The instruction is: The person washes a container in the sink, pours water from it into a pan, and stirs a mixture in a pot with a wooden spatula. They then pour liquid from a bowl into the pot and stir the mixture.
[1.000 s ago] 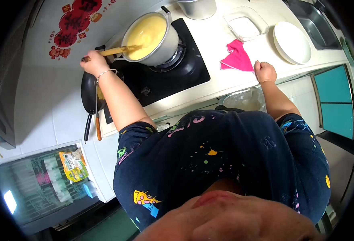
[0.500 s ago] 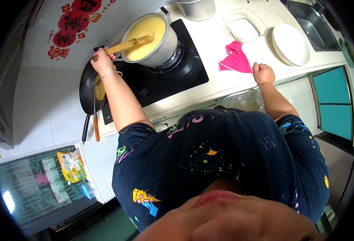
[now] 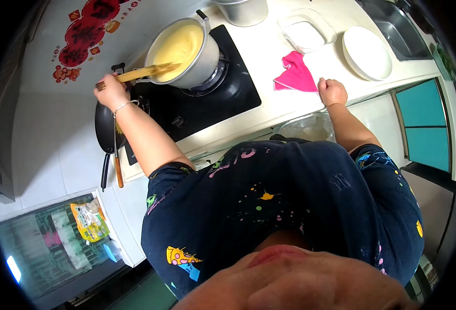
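My left hand (image 3: pixel 111 92) is closed round the handle of a wooden stirring tool (image 3: pixel 137 74). The tool's frayed-looking tip rests in the thick yellow mixture (image 3: pixel 179 49) inside a metal pot (image 3: pixel 203 67). That pot stands over a burner of the black stove (image 3: pixel 207 111). My right hand (image 3: pixel 333 92) is a fist on the counter, with nothing seen in it, right beside a crumpled pink cloth (image 3: pixel 296 74).
A black pan (image 3: pixel 105 129) with a wooden-handled utensil (image 3: pixel 118 168) lies left of the stove. Farther back are another metal pot (image 3: pixel 244 11), a clear square container (image 3: pixel 306 32), a white bowl (image 3: pixel 367 54) and the sink (image 3: pixel 396 31). A bag-lined bin (image 3: pixel 310 127) is below the counter edge.
My left hand moved right, then back left with the stirring tool, whose tip shifted through the mixture. My right hand stays by the cloth. The whole view has shifted slightly.
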A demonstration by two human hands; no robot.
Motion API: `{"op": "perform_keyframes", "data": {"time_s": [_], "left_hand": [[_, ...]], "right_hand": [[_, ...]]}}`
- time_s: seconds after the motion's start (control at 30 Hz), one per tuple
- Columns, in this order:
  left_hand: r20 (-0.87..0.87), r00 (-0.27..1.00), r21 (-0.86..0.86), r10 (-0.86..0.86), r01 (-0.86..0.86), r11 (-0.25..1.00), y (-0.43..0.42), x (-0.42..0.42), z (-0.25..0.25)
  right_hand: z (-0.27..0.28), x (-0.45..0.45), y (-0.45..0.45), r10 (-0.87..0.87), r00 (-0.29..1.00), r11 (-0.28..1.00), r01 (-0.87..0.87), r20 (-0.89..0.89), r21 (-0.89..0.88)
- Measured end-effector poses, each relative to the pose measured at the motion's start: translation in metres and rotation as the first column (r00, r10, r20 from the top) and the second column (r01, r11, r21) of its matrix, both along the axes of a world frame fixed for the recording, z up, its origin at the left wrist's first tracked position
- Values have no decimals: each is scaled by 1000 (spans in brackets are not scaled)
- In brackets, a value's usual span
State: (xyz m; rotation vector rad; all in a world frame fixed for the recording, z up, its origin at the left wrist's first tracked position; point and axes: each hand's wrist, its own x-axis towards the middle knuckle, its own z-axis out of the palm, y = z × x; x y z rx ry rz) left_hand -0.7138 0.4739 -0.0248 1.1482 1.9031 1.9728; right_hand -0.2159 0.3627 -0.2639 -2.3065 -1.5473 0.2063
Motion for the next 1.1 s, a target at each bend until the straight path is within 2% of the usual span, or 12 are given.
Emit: {"op": "perform_keyframes", "data": {"time_s": [0.07,0.17,0.3,0.37,0.43,0.47,0.5,0.63,0.77,0.87,0.97,1.1], "left_hand": [[-131,964,79,231,-222,972,7,-5,-6],[178,978,65,-110,100,993,13,9,-29],[105,983,-94,-153,163,982,6,-9,-7],[58,992,-82,-111,115,990,3,-8,0],[-85,969,213,233,-211,954,16,-7,-16],[28,987,296,159,-160,941,20,6,-22],[177,982,91,57,-74,993,16,17,-28],[137,978,-50,-154,162,985,6,-1,-16],[-98,961,202,258,-235,951,13,-16,-17],[200,980,11,13,-15,1000,9,21,-25],[193,962,-77,-195,213,974,7,-6,-20],[-78,980,44,186,-182,982,-5,4,2]], "right_hand": [[2,0,-1,-8,1000,1000,8,-3,-2],[5,-2,-1,4,1000,1000,-4,-8,14],[5,-3,-1,-5,999,1000,6,-32,24],[5,-3,-1,11,1000,999,-10,-25,31],[6,-2,-1,4,999,1000,-3,-39,23],[6,-2,-2,6,999,1000,-5,-39,23],[6,-3,-2,7,999,1000,-6,-35,30],[1,-1,0,15,1000,999,-14,-13,47],[2,-2,-1,11,1000,998,-11,-5,55],[2,-1,0,9,1000,999,-9,-10,50],[1,0,0,11,1000,999,-11,-17,32],[1,-1,1,12,1000,1000,-12,-9,19]]}}
